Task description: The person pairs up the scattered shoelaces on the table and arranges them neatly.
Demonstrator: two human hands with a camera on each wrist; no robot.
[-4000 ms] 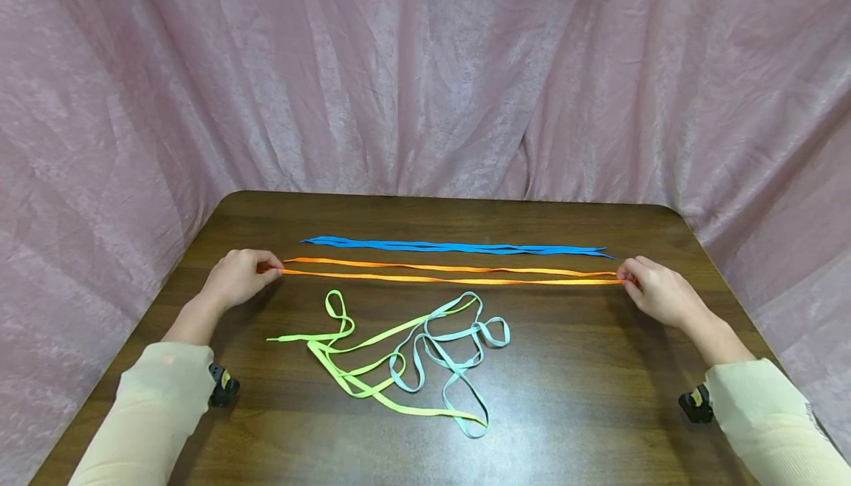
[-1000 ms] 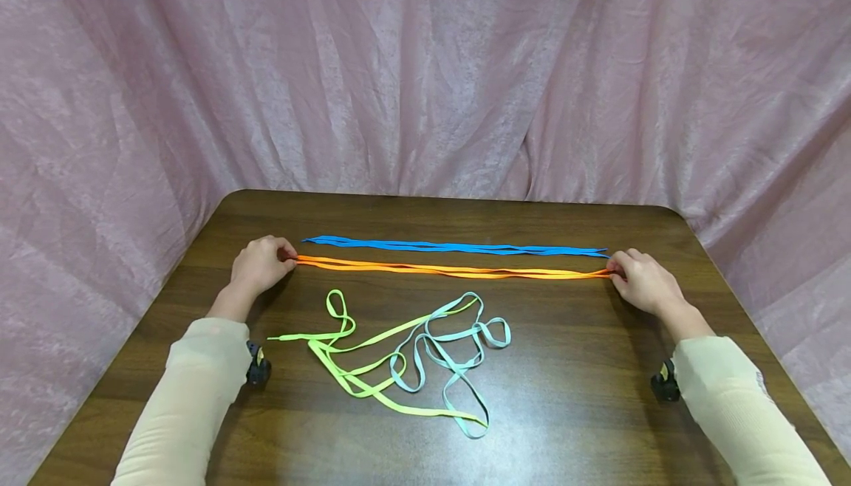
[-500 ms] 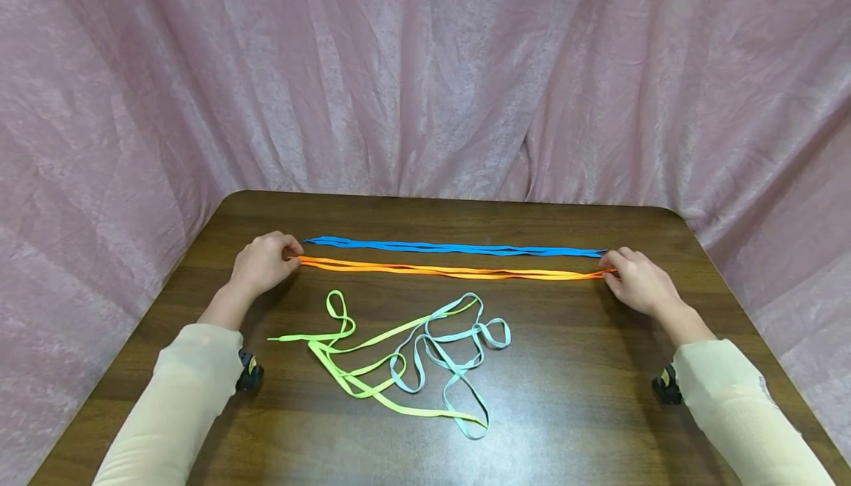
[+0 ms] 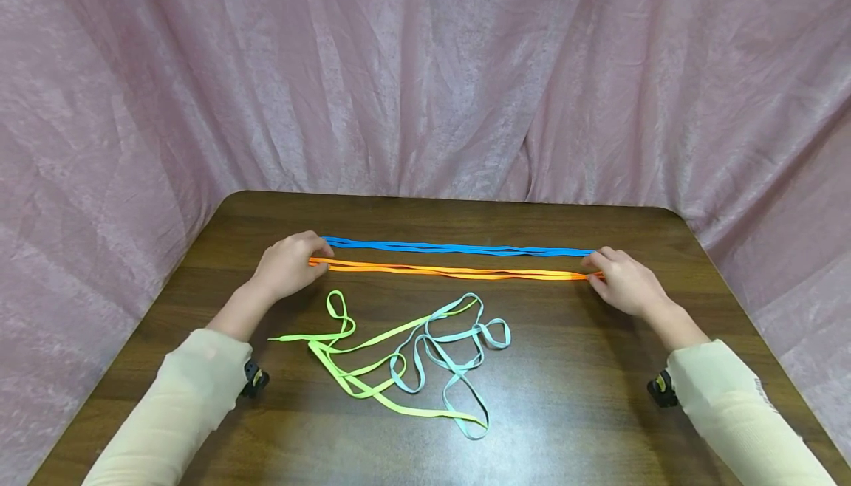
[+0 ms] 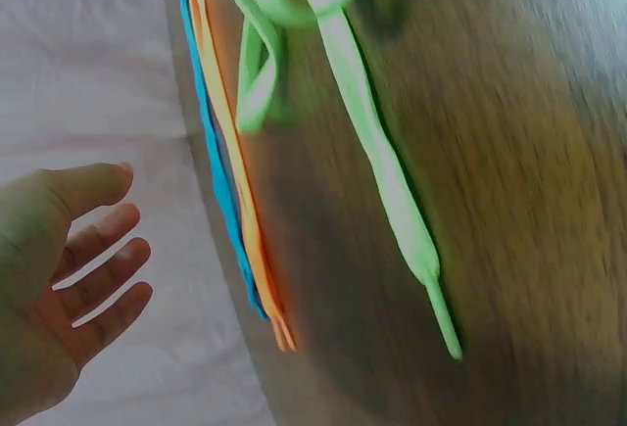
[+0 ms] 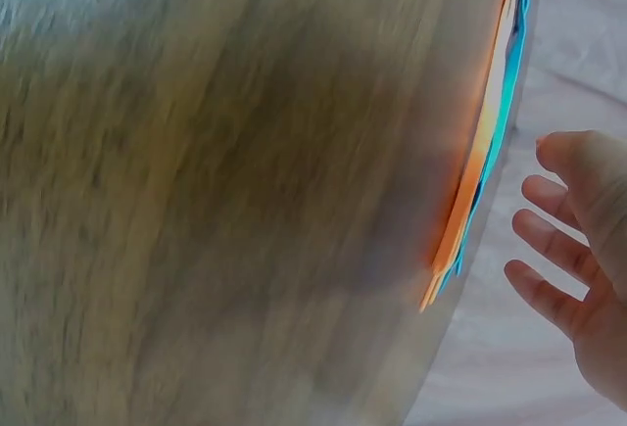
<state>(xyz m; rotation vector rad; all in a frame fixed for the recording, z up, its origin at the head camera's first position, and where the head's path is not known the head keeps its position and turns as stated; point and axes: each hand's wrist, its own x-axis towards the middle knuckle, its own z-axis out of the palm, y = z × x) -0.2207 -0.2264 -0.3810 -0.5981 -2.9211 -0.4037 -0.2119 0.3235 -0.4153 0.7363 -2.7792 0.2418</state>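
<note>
L hand point(image 4: 287, 266) was part-open, fingers a bit bent & thumb well apart, holding nothing; it hung by the L end of the orange shoelaces point(image 4: 402, 269). R hand point(image 4: 623, 281) did likewise by their R end, also w/ nothing gripped. Orange laces lay flat & near-straight from side to side, two tips showing at each end, so prob. a pair. Handling-wise, light fingertips, both ends kept level, no drag & no brushing the blue seemed best.

Blue shoelaces point(image 4: 465, 248) ran just beyond the orange, approx. parallel, ends hidden by the hands in the head view. On the orange laces' near side: yellow-green shoelace point(image 4: 425, 412), loosely looped, overlapping a pale-blue shoelace point(image 4: 455, 336). Wood-grain table point(image 4: 319, 442) was under the orange laces; pink velvety curtain point(image 4: 425, 80) hung well beyond them. Cream sleeves point(image 4: 166, 412) came in from their near side.
</note>
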